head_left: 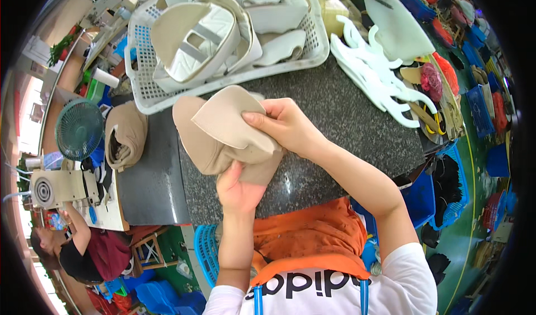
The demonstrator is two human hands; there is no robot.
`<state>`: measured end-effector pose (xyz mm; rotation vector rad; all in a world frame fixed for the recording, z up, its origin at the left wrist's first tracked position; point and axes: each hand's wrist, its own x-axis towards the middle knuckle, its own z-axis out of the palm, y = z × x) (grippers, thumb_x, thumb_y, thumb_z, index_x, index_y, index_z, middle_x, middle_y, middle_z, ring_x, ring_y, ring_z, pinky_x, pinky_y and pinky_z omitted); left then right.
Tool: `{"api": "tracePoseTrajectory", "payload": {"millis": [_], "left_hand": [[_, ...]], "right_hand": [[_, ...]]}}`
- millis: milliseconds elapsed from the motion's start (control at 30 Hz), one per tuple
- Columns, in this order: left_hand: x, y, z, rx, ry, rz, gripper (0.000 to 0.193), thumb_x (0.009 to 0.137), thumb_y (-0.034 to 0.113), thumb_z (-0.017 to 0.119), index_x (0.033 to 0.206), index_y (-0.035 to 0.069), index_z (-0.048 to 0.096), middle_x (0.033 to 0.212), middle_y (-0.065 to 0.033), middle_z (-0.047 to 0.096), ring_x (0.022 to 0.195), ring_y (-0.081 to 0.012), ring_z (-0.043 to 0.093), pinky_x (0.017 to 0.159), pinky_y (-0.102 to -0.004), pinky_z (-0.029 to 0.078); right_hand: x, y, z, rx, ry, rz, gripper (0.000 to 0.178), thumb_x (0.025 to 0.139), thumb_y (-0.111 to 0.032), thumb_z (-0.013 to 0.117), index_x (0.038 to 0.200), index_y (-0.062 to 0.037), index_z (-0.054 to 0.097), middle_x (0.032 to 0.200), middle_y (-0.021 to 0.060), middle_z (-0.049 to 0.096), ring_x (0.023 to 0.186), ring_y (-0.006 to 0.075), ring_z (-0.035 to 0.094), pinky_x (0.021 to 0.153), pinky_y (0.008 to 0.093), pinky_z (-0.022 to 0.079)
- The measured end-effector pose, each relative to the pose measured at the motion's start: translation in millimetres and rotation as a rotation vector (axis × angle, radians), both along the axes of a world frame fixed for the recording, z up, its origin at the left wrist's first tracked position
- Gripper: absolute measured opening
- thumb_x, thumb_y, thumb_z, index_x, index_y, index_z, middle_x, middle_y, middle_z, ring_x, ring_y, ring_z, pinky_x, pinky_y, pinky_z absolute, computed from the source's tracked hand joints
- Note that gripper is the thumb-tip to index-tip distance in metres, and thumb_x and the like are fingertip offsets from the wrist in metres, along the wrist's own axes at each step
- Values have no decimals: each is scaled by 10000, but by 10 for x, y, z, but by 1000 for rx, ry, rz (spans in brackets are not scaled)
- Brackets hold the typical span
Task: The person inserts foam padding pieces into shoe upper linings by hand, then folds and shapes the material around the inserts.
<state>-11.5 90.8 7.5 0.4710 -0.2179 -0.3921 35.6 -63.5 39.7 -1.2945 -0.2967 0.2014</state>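
Observation:
A beige fabric cap [229, 119] is held above the dark speckled tabletop [312, 181], its curved brim-like panel raised. My right hand [290, 126] pinches that panel's right edge, thumb on top and fingers behind. From below, my left hand [240, 191] grips the soft folded body of the cap, thumb pointing up; its other fingers are mostly hidden by the cloth. Just beyond, a white plastic basket [321, 41] holds several beige caps [167, 33] with white linings, stacked and overlapping.
White curved plastic pieces [371, 77] lie on the table's right side, near yellow-handled scissors [438, 126]. At left stand a rolled beige bundle [127, 133], a green fan [80, 128] and a sewing machine [61, 187], where a co-worker [84, 248] sits. Blue crates [416, 200] stand below right.

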Motion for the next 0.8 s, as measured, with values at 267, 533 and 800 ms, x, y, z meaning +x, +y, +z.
{"api": "tracePoseTrajectory", "payload": {"millis": [267,533,800], "left_hand": [[-11,62,-1,-191,153,9,502,977,250,365,1424,59,239,1469,-118,288,1352,-292,278,1127,-494,178],[-44,3,303,-178,110,250,478,990,237,347,1414,39,251,1452,-124,314,1347,-289,283,1119,-480,215],[-207,-17,271,-336,143,186,474,988,235,350,1406,31,263,1452,-148,299,1339,-304,288,1116,-472,226]], "right_hand": [[-86,-336,163,-112,-20,49,473,774,28,585,1230,2,461,1101,63,599,1023,128,554,887,291,451],[-181,-118,19,-458,-759,-992,507,681,63,651,1164,-20,523,1006,111,603,928,307,548,812,357,472],[-398,-83,52,-737,-1047,-548,260,660,-120,735,882,-38,625,890,45,567,779,242,559,651,340,494]]}}
